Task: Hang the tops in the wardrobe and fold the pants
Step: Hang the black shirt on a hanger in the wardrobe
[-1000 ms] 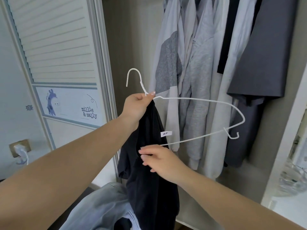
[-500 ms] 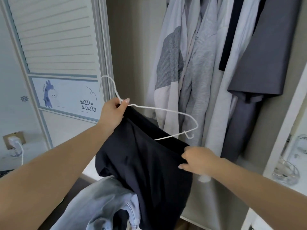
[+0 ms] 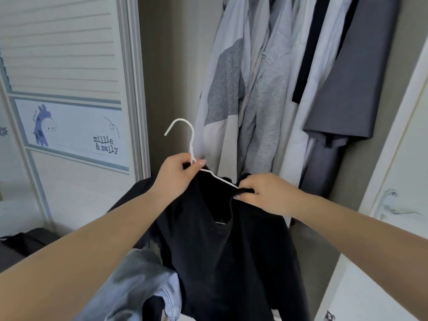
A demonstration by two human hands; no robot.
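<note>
Your left hand [image 3: 178, 176] has the white hanger [image 3: 192, 150] pinched at the neck, just under the hook, right in the centre of the frame. Your right hand [image 3: 261, 193] pinches the collar of the black top [image 3: 222, 246] and draws it over the hanger's right arm; both grips are closed on what they hold. The top hangs from the hanger down the middle and lower part of the frame, in front of the open wardrobe [image 3: 171, 77], where grey and white garments [image 3: 266, 89] hang across the upper right. The hook points up and free, short of the rail, which is out of view.

Now seat that shoulder fully: slide the collar out until the wire end sits inside the shoulder seam. The left shoulder looks bunched under your left hand, though the dark cloth makes that hard to read, so check it before you lift. Keep the neck pinch firm, let the fabric drop straight, then raise the hook towards the gap at the left of the hanging clothes. The denim [image 3: 139, 281] at the lower left waits for folding.
</note>
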